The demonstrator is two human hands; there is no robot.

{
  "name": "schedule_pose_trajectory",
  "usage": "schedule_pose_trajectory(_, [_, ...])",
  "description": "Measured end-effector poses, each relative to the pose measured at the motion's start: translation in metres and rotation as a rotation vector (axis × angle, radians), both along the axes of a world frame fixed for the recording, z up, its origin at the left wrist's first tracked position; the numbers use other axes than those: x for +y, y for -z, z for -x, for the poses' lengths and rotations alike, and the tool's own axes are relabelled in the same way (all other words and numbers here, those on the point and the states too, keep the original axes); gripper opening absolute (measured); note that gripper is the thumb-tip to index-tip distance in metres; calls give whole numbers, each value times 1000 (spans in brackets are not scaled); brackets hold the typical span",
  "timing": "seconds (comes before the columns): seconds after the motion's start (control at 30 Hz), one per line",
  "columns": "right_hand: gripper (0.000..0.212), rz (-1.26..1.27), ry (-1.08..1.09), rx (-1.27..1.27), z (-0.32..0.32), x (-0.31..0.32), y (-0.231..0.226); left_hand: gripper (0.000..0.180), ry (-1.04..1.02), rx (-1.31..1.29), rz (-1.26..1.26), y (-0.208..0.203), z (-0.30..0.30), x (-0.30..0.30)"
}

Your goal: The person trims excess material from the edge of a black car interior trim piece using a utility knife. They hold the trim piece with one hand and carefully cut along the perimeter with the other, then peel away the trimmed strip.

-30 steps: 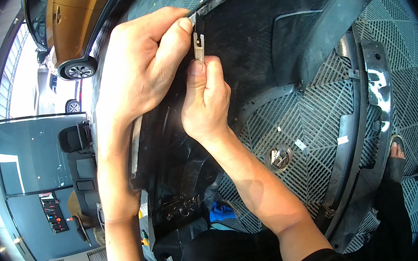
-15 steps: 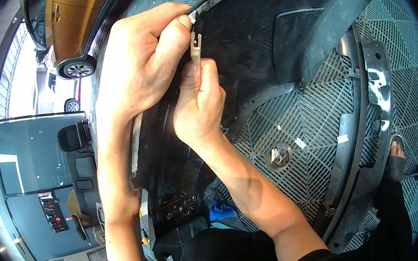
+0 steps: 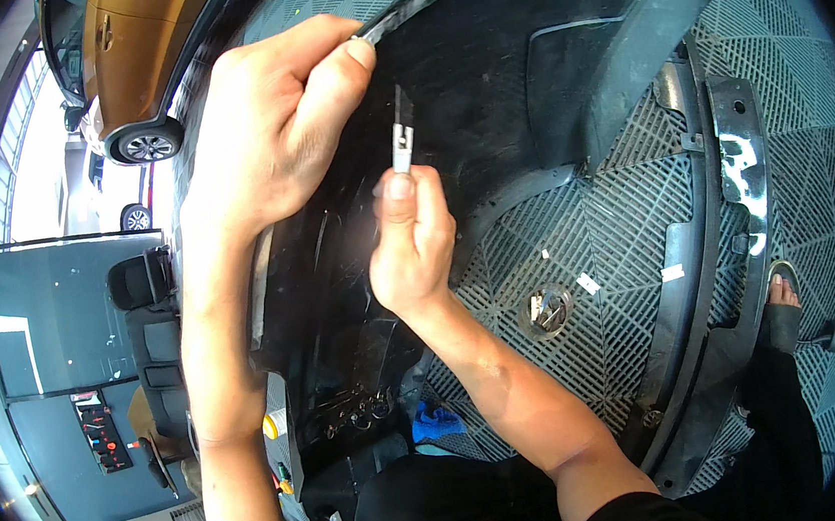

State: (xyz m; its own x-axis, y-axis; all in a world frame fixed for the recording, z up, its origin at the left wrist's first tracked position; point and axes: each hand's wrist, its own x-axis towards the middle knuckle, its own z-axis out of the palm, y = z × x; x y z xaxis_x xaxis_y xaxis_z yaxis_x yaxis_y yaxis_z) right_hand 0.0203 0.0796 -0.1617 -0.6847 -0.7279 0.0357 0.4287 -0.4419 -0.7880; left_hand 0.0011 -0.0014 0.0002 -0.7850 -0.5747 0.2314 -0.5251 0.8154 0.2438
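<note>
Grey grid floor tiles [image 3: 578, 266] lie under a large black panel [image 3: 475, 85]. Left hand [image 3: 269, 136] is closed on the panel's far rubber edge strip [image 3: 390, 27]; right hand [image 3: 409, 240] pinches a small metal clip [image 3: 402, 143] between thumb and fingers. Compared with half a second earlier, the clip now stands clear to the right of the left fingers, apparently free of the strip.
</note>
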Motion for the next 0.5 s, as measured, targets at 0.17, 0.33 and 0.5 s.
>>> schedule_pose_trajectory(0.17, [30, 52, 141, 61, 19, -14, 7, 25, -65, -128, 141, -4, 9, 6])
schedule_pose_trajectory(0.33, [30, 114, 190, 97, 25, -33, -6, 24, -18, -82, 120, -2, 8, 4])
schedule_pose_trajectory(0.5, [28, 101, 138, 63, 23, -35, -14, 22, 21, -48, 87, 0, 5, 1])
